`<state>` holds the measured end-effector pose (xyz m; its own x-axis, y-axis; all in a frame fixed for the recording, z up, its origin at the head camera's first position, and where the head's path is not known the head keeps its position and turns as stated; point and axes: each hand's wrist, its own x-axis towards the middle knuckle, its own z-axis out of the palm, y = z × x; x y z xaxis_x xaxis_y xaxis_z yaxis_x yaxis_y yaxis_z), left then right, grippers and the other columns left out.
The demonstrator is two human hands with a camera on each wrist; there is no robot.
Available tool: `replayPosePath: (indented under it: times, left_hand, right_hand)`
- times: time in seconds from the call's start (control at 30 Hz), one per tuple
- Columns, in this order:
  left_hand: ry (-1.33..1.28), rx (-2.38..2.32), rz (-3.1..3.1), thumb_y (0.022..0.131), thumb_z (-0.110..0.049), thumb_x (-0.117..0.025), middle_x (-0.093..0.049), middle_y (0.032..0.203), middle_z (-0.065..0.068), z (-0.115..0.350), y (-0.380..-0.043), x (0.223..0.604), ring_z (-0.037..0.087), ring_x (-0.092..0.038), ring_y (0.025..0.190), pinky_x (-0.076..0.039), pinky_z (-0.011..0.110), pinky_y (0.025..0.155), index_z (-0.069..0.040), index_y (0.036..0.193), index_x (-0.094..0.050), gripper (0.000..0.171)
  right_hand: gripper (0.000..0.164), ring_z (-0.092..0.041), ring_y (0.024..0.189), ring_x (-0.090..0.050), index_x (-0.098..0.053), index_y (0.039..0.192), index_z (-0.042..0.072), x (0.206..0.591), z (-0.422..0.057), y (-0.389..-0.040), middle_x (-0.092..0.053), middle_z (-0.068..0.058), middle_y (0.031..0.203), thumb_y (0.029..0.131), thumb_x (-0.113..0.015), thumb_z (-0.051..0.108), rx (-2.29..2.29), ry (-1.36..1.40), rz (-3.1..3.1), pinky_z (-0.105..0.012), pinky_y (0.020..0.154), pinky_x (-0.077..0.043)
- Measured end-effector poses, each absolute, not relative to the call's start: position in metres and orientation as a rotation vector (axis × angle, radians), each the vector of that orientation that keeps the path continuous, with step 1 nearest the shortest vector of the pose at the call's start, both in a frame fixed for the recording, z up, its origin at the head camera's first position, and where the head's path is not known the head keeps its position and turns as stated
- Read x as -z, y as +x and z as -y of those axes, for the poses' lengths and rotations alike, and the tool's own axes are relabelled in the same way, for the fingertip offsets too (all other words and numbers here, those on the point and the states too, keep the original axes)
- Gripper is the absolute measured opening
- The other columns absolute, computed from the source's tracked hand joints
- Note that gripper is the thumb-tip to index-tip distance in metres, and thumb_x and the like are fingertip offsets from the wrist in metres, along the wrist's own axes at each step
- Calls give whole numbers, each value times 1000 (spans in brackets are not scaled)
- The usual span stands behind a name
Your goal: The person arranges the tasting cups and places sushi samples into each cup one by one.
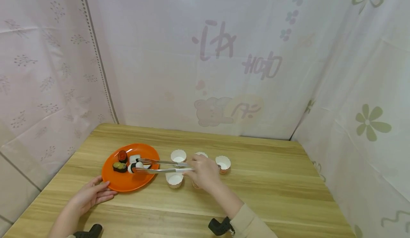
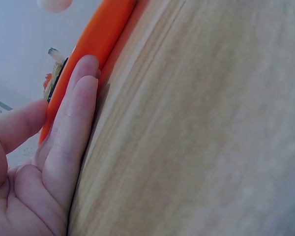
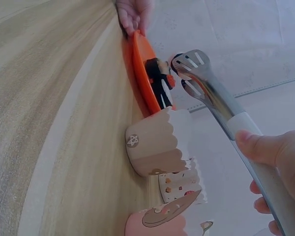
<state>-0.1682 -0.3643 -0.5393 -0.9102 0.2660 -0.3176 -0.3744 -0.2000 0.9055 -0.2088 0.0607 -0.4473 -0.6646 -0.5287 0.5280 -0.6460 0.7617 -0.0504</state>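
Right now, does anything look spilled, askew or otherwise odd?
Nothing stands out: the visible cups stand upright, the right hand holds tongs over the sushi on the plate, and no spill shows on the table.

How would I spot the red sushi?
On the wooden table, find the orange plate at the left hand. The red-topped sushi sits toward the plate's far side, left of centre. Only it has a red top; the yellowish-topped sushi lies just nearer.

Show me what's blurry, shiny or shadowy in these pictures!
Left wrist view: the light brown wood-grain table looks blurry; right wrist view: silver metal tongs with white grips shine, reddish shadow beside the orange oval plate; head view: soft light, no harsh glare.
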Motion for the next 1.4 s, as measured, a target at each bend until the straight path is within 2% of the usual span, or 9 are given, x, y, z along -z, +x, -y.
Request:
replayPosePath:
  times: [0.2,0.53,0.77,1.0,1.17,1.4]
  left_hand:
    - [-130,-2146,-1668,105,-16,-41,-67,100,18,365,-168,540,29,-67,96,-51,43,90,2,147,13,71]
    - [-124,-2161,-1647,105,-16,-42,-67,100,18,364,-167,539,29,-67,96,-52,43,89,3,147,8,68]
    - [-118,-2173,-1646,105,-15,-41,-67,100,19,363,-168,539,29,-67,95,-52,42,89,3,147,9,68]
    - [-114,-2156,-1648,105,-15,-41,-67,102,19,364,-164,539,30,-67,96,-52,43,90,3,147,13,71]
    - [-132,-2150,-1654,105,-16,-42,-67,101,19,364,-164,538,29,-66,97,-51,42,91,2,147,13,72]
    - [-96,-2174,-1650,105,-15,-42,-67,101,19,364,-166,536,28,-67,96,-52,42,89,4,145,2,63]
  right_hand:
    - [39,-5,59,-50,-78,96,16,444,-66,-207,-63,7,84,71,-79,46,-318,868,2440,-9,38,-28]
    - [40,-2,55,-42,-78,97,14,440,-77,-204,-64,6,83,71,-81,44,-390,858,2404,-9,40,-29]
    - [39,-2,54,-38,-78,97,12,439,-85,-204,-60,8,77,69,-84,39,-462,851,2356,-11,39,-27]
    - [38,-4,56,-43,-78,93,12,441,-93,-203,-59,7,76,66,-86,37,-484,829,2333,-12,40,-31]
    - [37,-8,61,-55,-78,92,13,442,-99,-202,-64,4,80,64,-87,36,-500,796,2323,-15,43,-39]
    - [36,-11,65,-63,-78,92,13,441,-108,-203,-69,4,86,64,-88,34,-523,758,2316,-14,42,-40]
